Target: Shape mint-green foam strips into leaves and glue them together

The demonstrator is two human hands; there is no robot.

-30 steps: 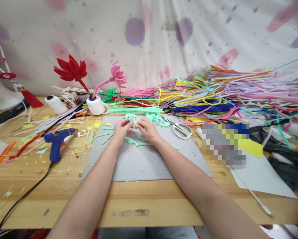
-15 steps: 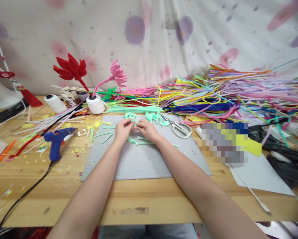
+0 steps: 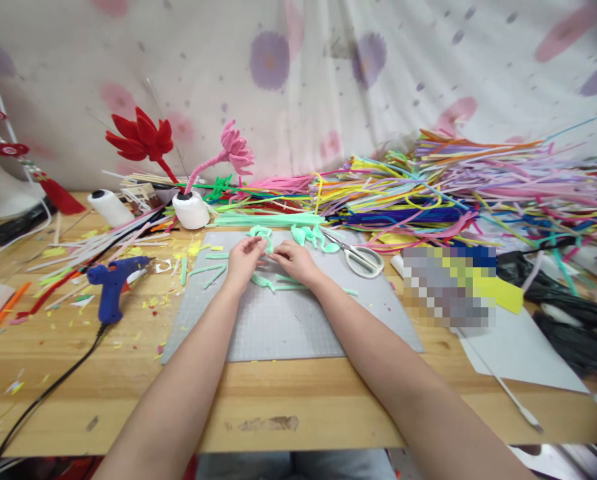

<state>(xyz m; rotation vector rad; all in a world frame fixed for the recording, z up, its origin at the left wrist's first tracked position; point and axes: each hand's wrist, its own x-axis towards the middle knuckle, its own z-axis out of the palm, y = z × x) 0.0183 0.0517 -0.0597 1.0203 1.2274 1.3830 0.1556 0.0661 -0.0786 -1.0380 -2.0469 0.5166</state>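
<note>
My left hand [image 3: 245,262] and my right hand [image 3: 293,261] meet over the grey cutting mat [image 3: 288,333]. Both have their fingers closed in a pinch around a small mint-green pipe cleaner piece [image 3: 269,245], which the fingertips partly cover. Just beyond lies a curled mint-green shape [image 3: 258,231], and to its right a group of mint-green leaf-like shapes [image 3: 306,235]. Below the fingers rests another bent mint-green piece [image 3: 262,282]. A folded mint-green pipe cleaner [image 3: 213,272] lies left of my left hand. Scissors [image 3: 363,261] lie right of my right hand.
A blue glue gun [image 3: 109,283] lies left of the mat, its cable running to the table's front edge. Behind are a white pot [image 3: 191,211] with red and pink flowers and a heap of coloured pipe cleaners [image 3: 403,193]. White paper [image 3: 528,353] lies at right.
The fingers of my left hand have shifted slightly, and more mint green shows above the fingertips. My right hand stays almost in place.
</note>
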